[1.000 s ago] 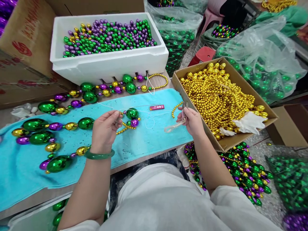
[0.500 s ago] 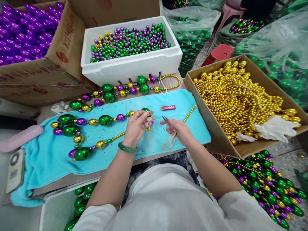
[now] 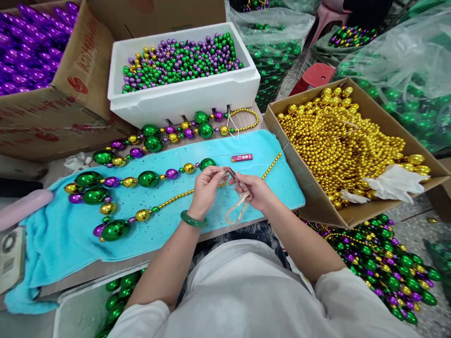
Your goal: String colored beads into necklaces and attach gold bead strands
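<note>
My left hand (image 3: pixel 207 188), with a green bangle (image 3: pixel 193 219) at its wrist, pinches a thin clear string (image 3: pixel 219 170) between thumb and fingers. My right hand (image 3: pixel 257 190) is closed on a pair of scissors (image 3: pixel 244 183), whose pale loop handle hangs below the palm. The blade tips meet the string right by my left fingertips; whether they are closed cannot be made out. Around my hands lies a bead necklace (image 3: pixel 148 179) of green, purple and gold beads, on a blue towel (image 3: pixel 169 159). A strand of small gold beads (image 3: pixel 272 165) slants beyond my right hand.
A pink packet (image 3: pixel 242 157) lies on the towel. Behind stand a white foam box (image 3: pixel 186 89) of small beads and a finished-looking strand (image 3: pixel 205 130). A carton (image 3: pixel 306 197) of gold beads is at right, a carton (image 3: pixel 84 70) of purple beads at left.
My right hand has brought the scissors left and up to my left fingertips, where the blades touch the string. My left hand has shifted slightly right in relation to the towel.
</note>
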The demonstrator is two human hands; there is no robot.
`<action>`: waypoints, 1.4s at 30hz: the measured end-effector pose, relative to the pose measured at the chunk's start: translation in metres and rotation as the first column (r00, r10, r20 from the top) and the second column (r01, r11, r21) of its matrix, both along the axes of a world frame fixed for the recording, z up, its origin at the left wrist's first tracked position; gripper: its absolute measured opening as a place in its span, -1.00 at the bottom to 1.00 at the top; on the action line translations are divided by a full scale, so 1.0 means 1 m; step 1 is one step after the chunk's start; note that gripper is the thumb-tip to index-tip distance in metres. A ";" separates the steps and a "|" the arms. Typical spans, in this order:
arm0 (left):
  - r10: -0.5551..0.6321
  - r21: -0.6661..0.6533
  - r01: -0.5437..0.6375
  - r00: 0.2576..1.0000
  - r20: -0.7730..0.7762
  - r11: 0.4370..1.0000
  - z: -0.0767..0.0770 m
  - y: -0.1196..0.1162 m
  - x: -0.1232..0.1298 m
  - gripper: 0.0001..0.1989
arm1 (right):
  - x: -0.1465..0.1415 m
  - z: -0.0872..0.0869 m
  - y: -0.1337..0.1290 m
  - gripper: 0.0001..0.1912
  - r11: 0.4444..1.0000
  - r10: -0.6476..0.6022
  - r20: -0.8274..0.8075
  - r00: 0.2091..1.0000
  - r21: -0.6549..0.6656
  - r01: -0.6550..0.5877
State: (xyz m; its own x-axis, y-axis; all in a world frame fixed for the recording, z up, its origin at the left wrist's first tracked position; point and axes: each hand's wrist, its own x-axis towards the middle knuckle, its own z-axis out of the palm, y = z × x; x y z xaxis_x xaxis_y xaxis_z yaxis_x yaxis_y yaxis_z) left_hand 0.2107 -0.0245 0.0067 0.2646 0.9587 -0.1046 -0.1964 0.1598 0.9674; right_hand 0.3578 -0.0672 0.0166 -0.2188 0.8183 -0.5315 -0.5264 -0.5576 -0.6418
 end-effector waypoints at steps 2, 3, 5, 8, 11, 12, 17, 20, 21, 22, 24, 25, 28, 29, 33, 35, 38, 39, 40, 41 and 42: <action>-0.010 0.073 0.016 0.996 -0.083 0.997 -0.002 -0.001 0.000 -0.85 | 0.002 -0.001 0.000 -0.64 1.000 -0.018 -0.003 1.000 0.005 0.018; -0.010 0.104 0.023 0.992 -0.123 0.994 -0.002 -0.001 -0.001 -0.87 | 0.002 -0.001 0.000 -0.64 1.000 -0.024 0.002 1.000 0.003 0.024; -0.002 0.154 0.031 0.983 -0.186 0.988 -0.003 0.000 -0.001 -0.90 | 0.003 -0.003 0.000 -0.64 1.000 -0.027 0.019 0.999 -0.006 0.027; 0.016 0.231 0.051 0.960 -0.278 0.972 -0.004 0.001 -0.003 -0.90 | 0.002 -0.005 0.000 -0.64 0.999 -0.031 0.020 0.999 -0.016 0.031; 0.047 0.333 0.096 0.917 -0.397 0.938 -0.005 0.003 -0.003 -0.88 | 0.001 -0.008 -0.001 -0.64 0.999 -0.035 -0.029 0.999 -0.023 0.034; 0.063 0.368 0.113 0.898 -0.435 0.923 -0.004 0.003 -0.003 -0.87 | 0.001 -0.008 -0.001 -0.65 0.999 -0.030 -0.049 0.998 -0.027 0.029; 0.118 0.449 0.171 0.830 -0.545 0.877 -0.006 0.002 -0.006 -0.85 | 0.010 -0.004 0.002 -0.64 0.999 -0.031 -0.024 0.999 -0.014 0.031; 0.094 0.404 0.158 0.838 -0.538 0.901 -0.009 0.003 -0.011 -0.86 | 0.023 0.000 0.002 -0.60 0.992 -0.092 0.228 0.969 0.109 0.069; 0.086 0.376 0.130 0.858 -0.507 0.918 -0.010 0.004 -0.013 -0.88 | 0.027 0.001 0.001 -0.61 0.984 -0.108 0.371 0.922 0.171 0.047; 0.081 0.338 0.091 0.883 -0.462 0.937 -0.009 0.005 -0.015 -0.89 | 0.031 0.000 -0.001 -0.63 0.975 -0.109 0.534 0.838 0.220 -0.013; 0.081 0.239 0.007 0.931 -0.356 0.971 -0.004 0.010 -0.019 -0.88 | 0.034 -0.004 -0.007 -0.69 0.954 -0.075 0.835 0.545 0.220 -0.206; 0.085 0.187 -0.026 0.947 -0.310 0.982 0.000 0.013 -0.022 -0.85 | 0.035 -0.007 -0.010 -0.72 0.937 -0.053 0.931 0.360 0.171 -0.306; 0.080 0.085 -0.062 0.968 -0.238 0.994 0.018 0.021 -0.031 -0.81 | 0.032 -0.019 -0.018 -0.74 0.868 -0.064 0.991 -0.120 -0.004 -0.496; 0.079 0.071 -0.065 0.970 -0.230 0.995 0.024 0.024 -0.034 -0.81 | 0.031 -0.021 -0.019 -0.72 0.850 -0.085 0.971 -0.225 -0.047 -0.524; 0.064 0.064 -0.049 0.967 -0.247 0.997 0.044 0.030 -0.045 -0.82 | 0.030 -0.020 -0.016 -0.71 0.846 -0.115 0.893 -0.435 -0.141 -0.514; 0.058 0.073 -0.039 0.959 -0.276 0.997 0.053 0.030 -0.050 -0.84 | 0.029 -0.013 -0.009 -0.75 0.860 -0.147 0.894 -0.423 -0.095 -0.501; 0.065 0.090 -0.038 0.946 -0.318 0.995 0.065 0.030 -0.057 -0.85 | 0.018 0.001 0.008 -0.84 0.841 -0.277 0.953 -0.123 0.178 -0.511; 0.062 0.097 -0.031 0.942 -0.330 0.995 0.069 0.029 -0.059 -0.85 | 0.010 0.006 0.015 -0.85 0.816 -0.311 0.948 0.062 0.300 -0.494; 0.058 0.109 -0.022 0.939 -0.339 0.994 0.073 0.029 -0.060 -0.85 | 0.001 0.010 0.022 -0.85 0.791 -0.320 0.910 0.263 0.410 -0.454; 0.053 0.124 -0.011 0.938 -0.344 0.992 0.077 0.028 -0.061 -0.85 | -0.010 0.013 0.029 -0.86 0.775 -0.298 0.840 0.454 0.491 -0.399; 0.048 0.139 0.000 0.937 -0.345 0.990 0.080 0.027 -0.062 -0.84 | -0.022 0.016 0.036 -0.86 0.771 -0.253 0.749 0.612 0.538 -0.340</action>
State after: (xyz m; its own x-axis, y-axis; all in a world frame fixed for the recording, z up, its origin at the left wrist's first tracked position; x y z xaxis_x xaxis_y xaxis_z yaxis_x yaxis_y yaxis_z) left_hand 0.1485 0.0025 0.0867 0.2117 0.9758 -0.0554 0.1532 0.0228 0.9879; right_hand 0.3355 -0.0308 0.0328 -0.0329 0.9969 0.0718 0.3261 0.0786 -0.9421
